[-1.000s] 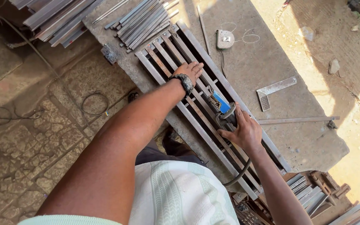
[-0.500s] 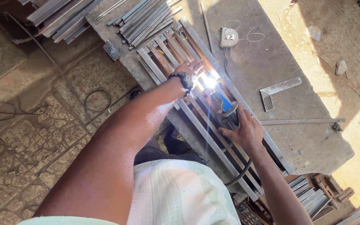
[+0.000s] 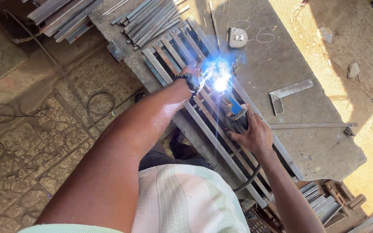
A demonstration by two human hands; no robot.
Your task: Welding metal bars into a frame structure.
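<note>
Concrete slab (image 3: 307, 142): right hand (image 3: 251, 134) grips welding holder (image 3: 235, 115).

Harsh sun at right, shade at left — blue-white arc glare (image 3: 218, 77) blows out centre.

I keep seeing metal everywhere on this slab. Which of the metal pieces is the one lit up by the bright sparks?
The slatted metal grille frame under both hands; the glare sits on its bars by the left hand. The loose strip bundle and the L-shaped square lie unlit.
</note>
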